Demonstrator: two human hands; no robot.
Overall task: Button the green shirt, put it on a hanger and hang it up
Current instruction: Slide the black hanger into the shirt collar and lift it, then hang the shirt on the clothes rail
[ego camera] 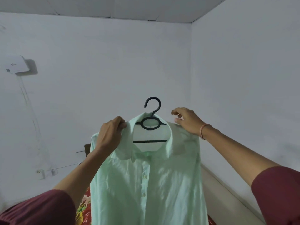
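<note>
**Green shirt held up on its hanger, hook pointing up**

Hanging from a dark plastic hanger [151, 125], the pale green shirt [146, 184] fills the centre and lower middle of the frame, held in the air before a white wall [97, 62]. Its long axis runs vertically: collar at the top, body dropping out of the bottom edge. The front faces the camera, with the placket buttoned below the collar. The hanger's hook rises above the collar at mid-frame, its open end curling to the left.

The left hand [110, 135] is closed, pinching the collar and shoulder at the left of the hanger. The right hand [186, 120] rests on the opposite shoulder, fingers loosely curled and spread, gripping nothing firmly. Maroon sleeves [279, 192] enter from the lower corners. A white box [17, 66] is mounted on the wall at the upper left, and floral fabric [84, 207] shows behind the shirt's lower left edge.
</note>
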